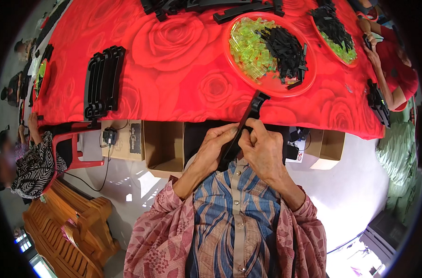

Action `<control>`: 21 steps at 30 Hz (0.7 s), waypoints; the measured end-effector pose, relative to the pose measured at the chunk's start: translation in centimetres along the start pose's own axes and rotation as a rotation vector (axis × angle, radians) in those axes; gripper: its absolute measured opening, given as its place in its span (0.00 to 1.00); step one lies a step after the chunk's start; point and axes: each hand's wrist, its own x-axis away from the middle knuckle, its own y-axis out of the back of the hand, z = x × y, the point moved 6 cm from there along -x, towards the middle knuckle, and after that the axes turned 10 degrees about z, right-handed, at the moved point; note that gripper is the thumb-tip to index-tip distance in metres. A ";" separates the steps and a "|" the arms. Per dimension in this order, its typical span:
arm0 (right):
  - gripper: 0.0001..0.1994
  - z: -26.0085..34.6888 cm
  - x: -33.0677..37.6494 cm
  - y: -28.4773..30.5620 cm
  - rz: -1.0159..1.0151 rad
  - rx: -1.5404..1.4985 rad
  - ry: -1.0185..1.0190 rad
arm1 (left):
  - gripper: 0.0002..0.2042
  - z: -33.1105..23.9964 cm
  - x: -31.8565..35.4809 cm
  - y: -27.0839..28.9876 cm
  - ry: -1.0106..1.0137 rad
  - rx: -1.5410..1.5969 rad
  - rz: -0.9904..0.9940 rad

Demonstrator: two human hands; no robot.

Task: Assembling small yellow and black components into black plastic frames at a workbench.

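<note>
A long black plastic strip (254, 105) with a curved notch near its far end slants between my hands, that end resting by the table's front edge. My left hand (215, 144) is closed round its left side, thumb along it. My right hand (264, 147) is closed against its right side, fingers bent and pinched; any small piece between those fingertips is hidden. Just beyond the strip's tip stands a round orange-red tray (307, 89). In it lie a heap of clear yellow-green plastic pieces (248, 46) and a heap of small black pieces (287, 53).
Similar black strips (104, 82) lie in a row on the red rose-patterned cloth (174, 88), with more (248, 10) at the far edge. Another tray (347, 54) stands at right near a person's arm (380, 69). Below the table are cardboard boxes (164, 146); a wooden bench (67, 231) stands lower left.
</note>
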 end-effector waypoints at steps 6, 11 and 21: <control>0.08 0.0 0.0 -0.4 0.002 0.030 0.016 | 0.16 0.8 -0.4 0.6 0.042 0.104 0.029; 0.07 0.0 -0.3 -0.8 0.000 0.050 0.020 | 0.14 1.5 -0.7 1.1 0.047 0.186 0.043; 0.08 0.5 0.0 -0.6 -0.035 0.031 0.080 | 0.12 2.0 -1.0 1.6 0.056 0.225 0.046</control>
